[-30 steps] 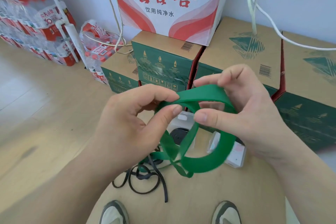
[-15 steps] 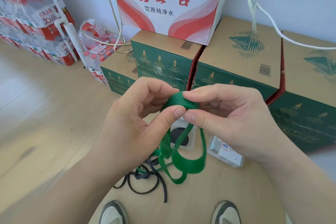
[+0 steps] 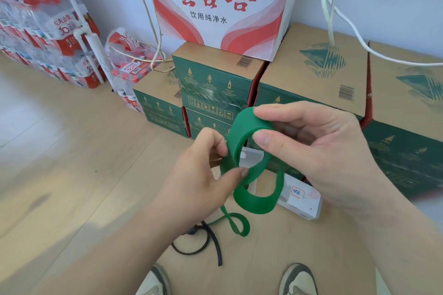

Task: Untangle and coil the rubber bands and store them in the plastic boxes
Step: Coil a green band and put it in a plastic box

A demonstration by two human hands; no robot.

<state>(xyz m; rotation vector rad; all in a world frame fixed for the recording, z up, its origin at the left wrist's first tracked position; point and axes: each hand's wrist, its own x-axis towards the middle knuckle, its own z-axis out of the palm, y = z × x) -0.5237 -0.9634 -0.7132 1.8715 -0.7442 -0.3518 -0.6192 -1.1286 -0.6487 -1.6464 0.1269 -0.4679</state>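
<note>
Since half a second ago the two hands have drawn apart and the right hand point(image 3: 323, 151) has lifted, so the green rubber band point(image 3: 254, 202), then bunched between the fingertips, now stands open as a broad round coil. Its loose tail has dropped and lies in a small loop on the desk point(image 3: 299, 246).

The right hand's grip pinches the top of the coil between thumb and forefinger. The left hand point(image 3: 199, 182) has its grip on the coil's lower left edge, thumb in front and fingers behind. The band hangs in the air between them, above the desk, with only its tail touching the wood.

Through the coil's opening part of a clear plastic box point(image 3: 251, 158) shows; the band and both hands hide the rest. A second plastic box point(image 3: 304, 203), with a white label bearing handwriting, lies just right of the coil, its far end covered by the right hand. A black rubber band point(image 3: 215, 250) lies on the desk beside the green tail, partly under the left forearm.

Two shoes point(image 3: 157, 281) point(image 3: 299, 279) show past the desk's near edge. Beyond the desk stand green cartons point(image 3: 215, 84), with a white and red carton point(image 3: 215, 7) on top. Shrink-wrapped packs of bottled water point(image 3: 48, 31) stand at the left on the wooden floor point(image 3: 72, 151), with a white pipe point(image 3: 94, 50) running in front of them. White cables point(image 3: 326, 7) hang down the wall and trail over the cartons.
</note>
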